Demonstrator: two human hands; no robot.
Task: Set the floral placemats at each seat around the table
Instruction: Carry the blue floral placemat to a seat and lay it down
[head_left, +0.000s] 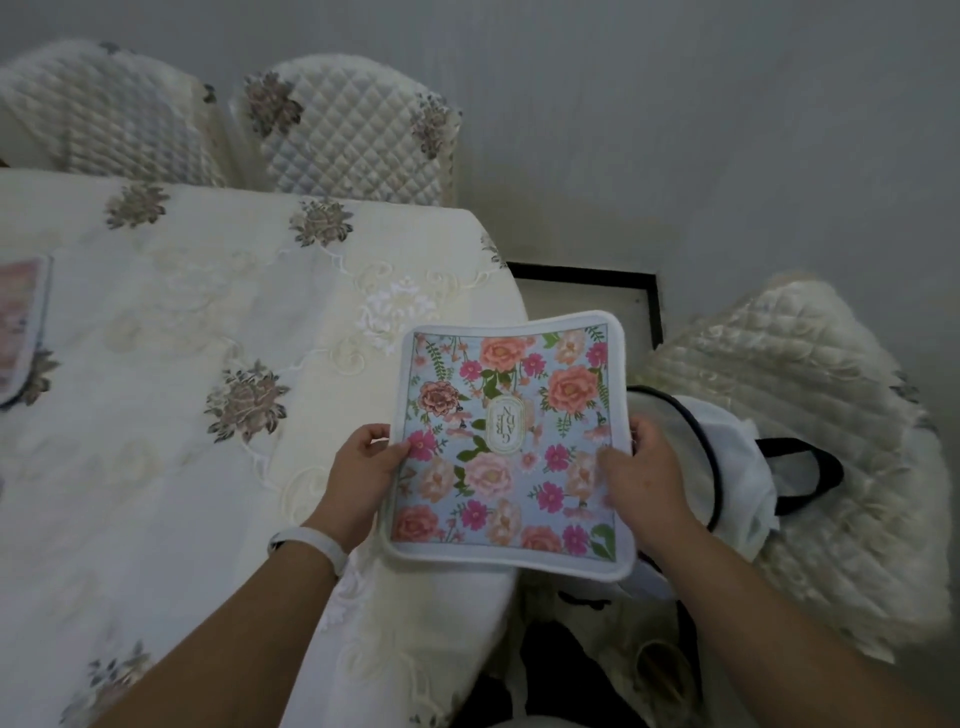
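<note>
The table (130, 467) is covered by a cream tablecloth (249, 322) stitched with grey-brown flowers, which hangs over its rounded corner. At the table's left edge a pinkish placemat (18, 327) lies on the cloth, half out of view. Right of the table, a quilted chair (810, 364) bears a white bag (727, 457) with dark handles.

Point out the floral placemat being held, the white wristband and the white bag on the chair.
floral placemat (506, 423), head view, on its central oval label.
white wristband (311, 541), head view, on the band across the left wrist.
white bag (719, 441), head view, on its white fabric beside the dark handle.
</note>
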